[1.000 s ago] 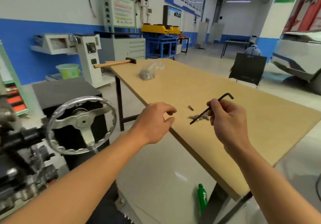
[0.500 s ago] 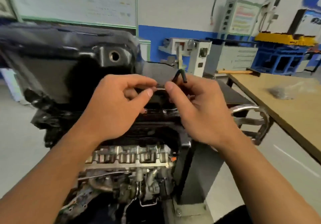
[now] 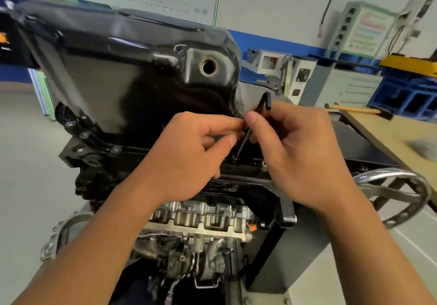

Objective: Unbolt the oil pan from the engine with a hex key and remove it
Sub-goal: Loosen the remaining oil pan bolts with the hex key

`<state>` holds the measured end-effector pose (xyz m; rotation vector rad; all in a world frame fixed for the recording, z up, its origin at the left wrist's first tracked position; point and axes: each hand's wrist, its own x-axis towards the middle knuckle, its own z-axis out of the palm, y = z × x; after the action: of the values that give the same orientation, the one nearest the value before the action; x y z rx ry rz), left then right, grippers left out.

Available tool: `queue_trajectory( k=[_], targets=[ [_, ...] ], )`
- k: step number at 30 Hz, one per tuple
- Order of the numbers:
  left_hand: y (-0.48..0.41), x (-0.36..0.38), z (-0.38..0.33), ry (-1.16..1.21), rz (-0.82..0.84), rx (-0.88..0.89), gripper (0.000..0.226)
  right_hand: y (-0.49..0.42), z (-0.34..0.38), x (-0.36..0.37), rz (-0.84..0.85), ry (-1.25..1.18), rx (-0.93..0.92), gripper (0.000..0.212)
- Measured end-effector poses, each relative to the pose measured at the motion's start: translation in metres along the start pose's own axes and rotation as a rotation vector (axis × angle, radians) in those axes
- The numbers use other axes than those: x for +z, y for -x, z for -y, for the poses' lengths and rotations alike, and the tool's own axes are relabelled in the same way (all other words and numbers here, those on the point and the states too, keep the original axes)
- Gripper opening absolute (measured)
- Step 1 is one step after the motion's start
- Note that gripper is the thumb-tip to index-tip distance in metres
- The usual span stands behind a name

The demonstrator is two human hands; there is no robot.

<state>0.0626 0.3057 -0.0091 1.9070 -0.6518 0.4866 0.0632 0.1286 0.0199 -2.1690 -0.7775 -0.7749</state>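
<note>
— Where to begin?
— At the bolt (image 3: 234, 157) on the near flange of the oil pan (image 3: 132, 73); black and glossy, seated on top of the upturned engine (image 3: 201, 219), with a bare drain hole (image 3: 209, 67) in its near face; not yet off, judging by the bolt heads along its left flange.
— And the grip?
— Right hand (image 3: 300, 153) curled round the upper bend of the hex key (image 3: 244, 140), thumb on top; left hand (image 3: 189, 160) pinching the shaft just above the tip; tip at or in the bolt head, hard to tell which.
— Best way to go on?
— Push the tip fully home before any turn; hold the shaft square to the pan flange; steady low with the left fingertips and swing the short arm with the right; probably little swing room, with the pan wall just behind the bend; reseat rather than force; otherwise a risk of rounding the socket.
— And around?
— Low to the right of the oil pan, a chromed handwheel (image 3: 390, 171); further right, a pale wooden table (image 3: 387, 139) with a hammer (image 3: 350, 109) at its far end; behind the oil pan, a white wall with a blue band, a chart board, grey cabinets; below the oil pan, grey floor.
</note>
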Motion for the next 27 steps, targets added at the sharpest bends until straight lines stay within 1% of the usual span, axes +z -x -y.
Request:
queue_trajectory(
  k=[5,9,12,14,16,18,20,22,23,25,27],
  targets=[
    [-0.006,0.005,0.002,-0.012,-0.014,0.087,0.034,0.001,-0.007,0.000,0.024,-0.022,0.003,0.029],
    [-0.005,0.011,0.007,-0.052,-0.110,0.127,0.026,0.000,-0.008,0.001,0.057,-0.050,-0.026,0.031],
    [-0.005,0.016,0.011,-0.057,-0.174,0.165,0.015,-0.001,-0.008,0.001,0.077,-0.051,-0.058,0.030],
    [-0.004,0.020,0.011,-0.052,-0.225,0.179,0.022,-0.003,-0.008,-0.002,0.104,-0.040,-0.086,0.029],
    [-0.003,0.023,0.010,-0.058,-0.270,0.194,0.021,-0.005,-0.011,-0.006,0.138,-0.040,-0.106,0.028],
    [-0.002,0.026,0.011,-0.089,-0.311,0.202,0.018,-0.008,-0.014,-0.008,0.154,-0.084,-0.085,0.031],
    [-0.001,0.028,0.012,-0.130,-0.338,0.192,0.012,-0.010,-0.015,-0.009,0.130,-0.222,-0.053,0.028],
    [0.001,0.031,0.012,-0.176,-0.374,0.171,0.010,-0.010,-0.014,-0.008,0.060,-0.449,-0.004,0.019],
    [0.001,0.032,0.012,-0.188,-0.390,0.161,0.010,-0.009,-0.014,-0.007,0.024,-0.564,0.044,0.018],
    [0.001,0.034,0.011,-0.190,-0.410,0.142,0.009,-0.006,-0.013,-0.003,0.009,-0.778,0.192,0.028],
    [0.001,0.036,0.008,-0.179,-0.418,0.129,0.007,-0.005,-0.010,0.002,0.053,-0.964,0.336,0.041]
  ],
)
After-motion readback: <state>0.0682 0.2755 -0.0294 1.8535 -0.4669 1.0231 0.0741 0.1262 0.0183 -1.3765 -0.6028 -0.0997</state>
